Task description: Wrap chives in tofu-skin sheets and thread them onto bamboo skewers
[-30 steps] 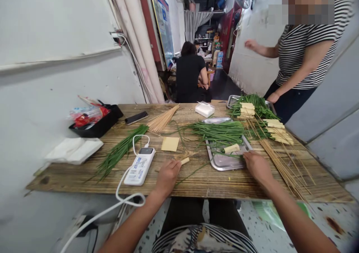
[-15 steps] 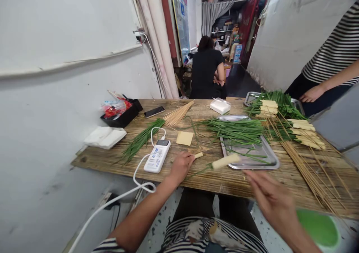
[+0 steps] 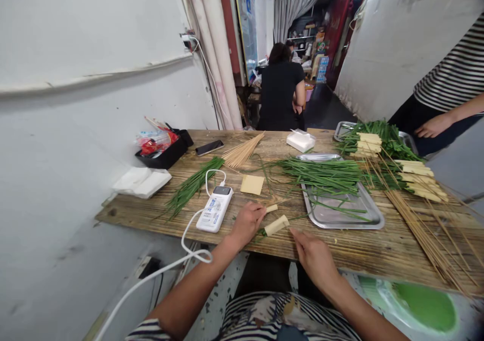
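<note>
My left hand (image 3: 247, 223) is closed on the table, a small pale tofu-skin roll (image 3: 271, 208) sticking out past its fingertips. Just in front of it lies a larger tofu-skin roll (image 3: 277, 225) wrapped around green chives, whose ends show at its left. My right hand (image 3: 315, 258) pinches at the right end of this roll, seemingly on a thin skewer that is hard to make out. A flat square tofu sheet (image 3: 252, 184) rests beyond my left hand. Long chives (image 3: 321, 175) lie across a metal tray (image 3: 372, 215) to the right.
Left are a white power bank (image 3: 214, 210) with cable, chives (image 3: 194, 187), a phone (image 3: 209, 147) and a black box (image 3: 161, 157). Skewers (image 3: 244, 150) fan out at the back. Finished rolls (image 3: 419, 180) and loose skewers (image 3: 419, 235) lie right. Another person's hand (image 3: 434, 125) is beyond.
My right hand has moved left and inward, bringing the larger roll from near the tray to beside my left hand. The left hand stays closed in nearly the same place.
</note>
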The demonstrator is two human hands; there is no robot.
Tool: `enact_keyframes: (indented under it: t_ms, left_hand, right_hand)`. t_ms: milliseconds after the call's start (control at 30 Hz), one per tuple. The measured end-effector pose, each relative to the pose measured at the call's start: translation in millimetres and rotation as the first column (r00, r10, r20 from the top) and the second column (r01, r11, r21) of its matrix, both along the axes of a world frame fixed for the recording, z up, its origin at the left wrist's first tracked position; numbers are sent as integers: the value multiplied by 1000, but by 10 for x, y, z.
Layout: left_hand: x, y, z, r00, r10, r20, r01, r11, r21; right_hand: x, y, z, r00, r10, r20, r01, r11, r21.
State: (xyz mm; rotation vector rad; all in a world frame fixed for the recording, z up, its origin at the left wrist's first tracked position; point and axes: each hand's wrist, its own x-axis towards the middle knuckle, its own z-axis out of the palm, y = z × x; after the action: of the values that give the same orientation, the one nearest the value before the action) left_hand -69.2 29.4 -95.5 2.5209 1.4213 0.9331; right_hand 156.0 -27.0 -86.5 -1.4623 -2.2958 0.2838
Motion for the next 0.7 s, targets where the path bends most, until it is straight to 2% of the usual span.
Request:
enact_keyframes:
  t_ms: [100,167,300,500,633,700]
  left_hand:
    - [2,-3,10,1000,1,-3,-1,1000,4]
    - [3,-3,14,1000,8,-10,-8,1000,3]
    - [-5,18,13,998,7,-68,-8,1000,-6]
    - [4,50,51,984,24,-177,-32,999,-44]
    - [28,32,91,989,16,-150,-23,999,-46]
    - [33,28,95,992,14,-129,-20,999,-44]
  right_hand:
    - [-6,-6,-20,994,-11,106,6,999,52]
    - [-10,-18,-42,984,-21,174,-5,989,146]
    - [-17,-58,-77,959,17,283,-106,947,302]
    - [33,-48,-76,912,161,378,-278,919,279]
    - [106,-19,-114,935,215,284,-279,937,212]
    - [116,-14,-144,953,213,216,-261,940,222]
